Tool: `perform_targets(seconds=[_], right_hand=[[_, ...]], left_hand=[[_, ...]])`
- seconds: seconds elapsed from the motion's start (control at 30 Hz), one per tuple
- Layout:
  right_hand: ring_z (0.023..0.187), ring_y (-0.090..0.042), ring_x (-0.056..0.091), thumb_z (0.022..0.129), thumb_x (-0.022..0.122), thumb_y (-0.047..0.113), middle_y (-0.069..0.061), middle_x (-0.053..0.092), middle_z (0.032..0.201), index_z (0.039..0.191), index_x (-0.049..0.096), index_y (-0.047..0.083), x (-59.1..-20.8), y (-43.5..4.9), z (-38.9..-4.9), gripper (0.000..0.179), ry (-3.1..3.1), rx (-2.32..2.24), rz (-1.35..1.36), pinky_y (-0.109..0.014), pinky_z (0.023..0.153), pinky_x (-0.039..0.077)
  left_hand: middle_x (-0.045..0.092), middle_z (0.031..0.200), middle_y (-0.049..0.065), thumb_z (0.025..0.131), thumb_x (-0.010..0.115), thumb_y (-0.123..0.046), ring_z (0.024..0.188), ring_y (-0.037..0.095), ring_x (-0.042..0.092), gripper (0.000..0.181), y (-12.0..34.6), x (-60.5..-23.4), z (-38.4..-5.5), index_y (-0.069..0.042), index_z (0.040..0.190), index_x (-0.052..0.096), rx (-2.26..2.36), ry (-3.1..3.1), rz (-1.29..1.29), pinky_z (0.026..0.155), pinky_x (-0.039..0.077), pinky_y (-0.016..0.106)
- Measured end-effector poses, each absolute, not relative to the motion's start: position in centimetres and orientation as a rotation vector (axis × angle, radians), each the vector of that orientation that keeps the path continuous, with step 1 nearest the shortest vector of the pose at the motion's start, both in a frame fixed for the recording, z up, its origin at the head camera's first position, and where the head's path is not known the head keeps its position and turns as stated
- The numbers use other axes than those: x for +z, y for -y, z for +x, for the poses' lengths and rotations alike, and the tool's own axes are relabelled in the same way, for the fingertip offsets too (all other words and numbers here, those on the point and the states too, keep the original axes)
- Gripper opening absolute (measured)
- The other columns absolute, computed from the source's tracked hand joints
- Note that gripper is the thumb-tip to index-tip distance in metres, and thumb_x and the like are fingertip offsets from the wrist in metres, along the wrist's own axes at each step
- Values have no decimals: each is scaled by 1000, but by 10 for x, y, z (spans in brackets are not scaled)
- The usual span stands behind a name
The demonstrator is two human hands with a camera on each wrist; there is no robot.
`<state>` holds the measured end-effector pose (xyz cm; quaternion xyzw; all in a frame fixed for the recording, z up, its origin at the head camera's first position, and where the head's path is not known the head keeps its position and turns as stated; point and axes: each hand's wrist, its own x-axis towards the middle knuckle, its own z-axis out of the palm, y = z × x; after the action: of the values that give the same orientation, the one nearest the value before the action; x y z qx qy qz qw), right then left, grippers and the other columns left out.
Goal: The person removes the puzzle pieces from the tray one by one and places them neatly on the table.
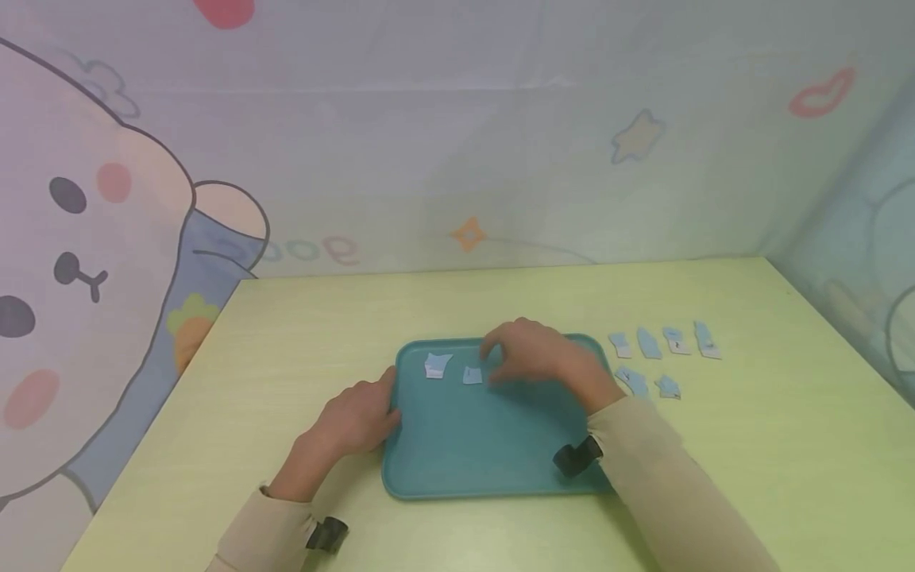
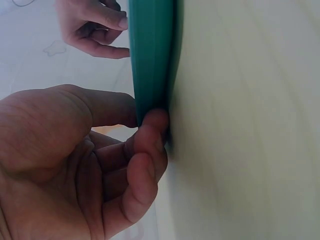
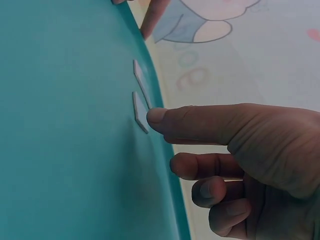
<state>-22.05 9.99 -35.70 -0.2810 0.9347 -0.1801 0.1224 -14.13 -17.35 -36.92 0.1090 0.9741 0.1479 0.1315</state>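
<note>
A teal tray (image 1: 457,453) lies on the table, and my left hand (image 1: 360,417) pinches its left edge. In the left wrist view the thumb is at the rim and the curled fingers (image 2: 142,175) bear on the tray's outer side. Two small flat puzzle pieces, pale blue and white, lie near the tray's far edge: one at the left (image 1: 436,365), one closer to the middle (image 1: 472,376). My right hand (image 1: 532,349) hovers just right of the middle piece, fingers loosely bent, holding nothing. Its thumb overlaps that piece (image 3: 140,112) in the right wrist view.
Right of the tray, several more pale blue and white pieces (image 1: 648,343) lie in two rows on the yellow-green table (image 1: 772,445). One lower-row piece (image 1: 632,381) lies close to the right forearm. A printed cloth backdrop (image 1: 500,175) rises behind the table.
</note>
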Motion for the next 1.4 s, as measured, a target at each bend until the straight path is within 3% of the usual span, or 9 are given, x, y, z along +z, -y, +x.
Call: perform_targets(seconds=[0.43, 1.03, 1.4], right_hand=[[111, -24, 65, 90, 84, 30, -3, 75, 120, 117, 80, 19, -368, -88, -219, 29, -2753, -465, -799, -49, 95, 55], [106, -23, 66, 94, 77, 20, -5, 75, 115, 114, 78, 11, -365, -84, -217, 22, -2757, -428, -873, -46, 96, 56], [77, -15, 60, 92, 73, 19, -1, 73, 96, 120, 76, 12, -353, -106, -212, 29, -2804, -561, -818, -33, 70, 51]], left_hand=[[56, 77, 8, 103, 57, -11, 66, 18, 55, 65, 173, -369, -142, 12, 158, 32, 424, -2834, 319, 56, 40, 31], [57, 79, 8, 104, 57, -12, 67, 19, 55, 65, 172, -368, -140, 11, 158, 32, 413, -2832, 312, 57, 41, 32], [56, 76, 7, 104, 57, -12, 66, 19, 55, 65, 172, -367, -141, 11, 159, 32, 421, -2832, 317, 56, 40, 32]])
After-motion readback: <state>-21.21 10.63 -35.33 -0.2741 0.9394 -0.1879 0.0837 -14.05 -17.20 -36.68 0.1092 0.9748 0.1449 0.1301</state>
